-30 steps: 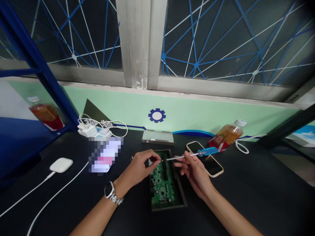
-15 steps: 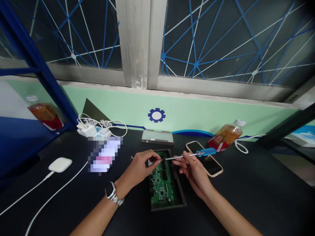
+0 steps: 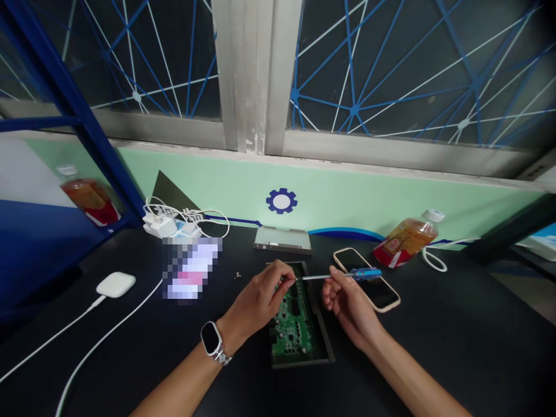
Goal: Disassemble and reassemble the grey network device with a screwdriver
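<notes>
My right hand (image 3: 350,301) grips a screwdriver (image 3: 319,277) with a blue handle and a thin metal shaft, held nearly level with its tip pointing left. My left hand (image 3: 264,292) is closed in a pinch right at that tip; whatever is between its fingertips is too small to make out. Below both hands lies a green circuit board (image 3: 291,333) inside a shallow dark metal case (image 3: 324,341). The left fingers hide the board's upper left part. A few tiny metal pieces, apparently screws (image 3: 237,275), lie on the table left of the case.
A flat metal panel (image 3: 282,239) rests by the wall behind the case. To the right are a phone (image 3: 386,298) and a drink bottle (image 3: 406,240). On the left sit a blurred-out lit screen (image 3: 193,275), a white charging case (image 3: 116,284), cables and a power strip (image 3: 176,227).
My left hand and the screwdriver tip have shifted slightly right. My right fingers, stretched along the shaft before, are now curled nearer the handle. The view has shifted a little.
</notes>
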Action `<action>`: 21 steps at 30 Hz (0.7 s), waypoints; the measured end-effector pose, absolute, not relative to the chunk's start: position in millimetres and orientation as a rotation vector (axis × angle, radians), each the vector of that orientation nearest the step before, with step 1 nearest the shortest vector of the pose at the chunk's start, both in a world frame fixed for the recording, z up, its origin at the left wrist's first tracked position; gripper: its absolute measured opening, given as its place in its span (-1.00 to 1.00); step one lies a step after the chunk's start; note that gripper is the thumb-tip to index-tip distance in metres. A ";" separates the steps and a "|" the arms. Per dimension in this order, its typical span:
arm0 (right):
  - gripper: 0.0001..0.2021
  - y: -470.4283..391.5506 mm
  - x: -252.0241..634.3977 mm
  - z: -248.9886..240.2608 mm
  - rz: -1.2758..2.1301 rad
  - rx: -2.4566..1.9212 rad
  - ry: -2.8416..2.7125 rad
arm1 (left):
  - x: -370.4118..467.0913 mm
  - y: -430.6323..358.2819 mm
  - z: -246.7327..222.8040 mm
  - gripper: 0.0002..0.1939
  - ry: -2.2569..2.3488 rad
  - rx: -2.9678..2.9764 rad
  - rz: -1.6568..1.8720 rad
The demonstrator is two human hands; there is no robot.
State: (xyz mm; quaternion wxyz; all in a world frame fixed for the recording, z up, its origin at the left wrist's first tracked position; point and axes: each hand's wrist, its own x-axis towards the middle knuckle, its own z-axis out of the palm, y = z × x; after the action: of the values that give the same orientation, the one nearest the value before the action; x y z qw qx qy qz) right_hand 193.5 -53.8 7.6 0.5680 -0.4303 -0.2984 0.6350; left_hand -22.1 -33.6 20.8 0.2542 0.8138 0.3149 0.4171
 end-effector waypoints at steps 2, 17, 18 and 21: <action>-0.71 -54.0 192.9 8.9 1.500 -1.007 -0.700 | -23.0 -34.4 22.5 -0.90 0.841 2.259 1.108; -0.69 -54.4 194.5 9.7 1.373 -1.064 -0.821 | -112.8 3.9 23.9 -0.91 1.314 2.385 0.582; -0.68 -55.0 193.5 10.0 1.371 -1.066 -0.838 | -118.3 6.5 19.3 -0.92 1.330 2.382 0.554; -0.66 -56.2 191.5 11.6 1.366 -1.070 -0.868 | -125.0 10.9 6.6 -0.92 1.345 2.382 0.526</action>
State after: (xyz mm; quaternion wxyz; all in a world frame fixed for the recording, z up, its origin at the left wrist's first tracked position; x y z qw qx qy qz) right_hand 191.5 -56.2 11.6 0.5652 -0.4550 -0.3690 0.5808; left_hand -125.0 10.9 6.6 0.1769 0.8417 0.4751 0.1858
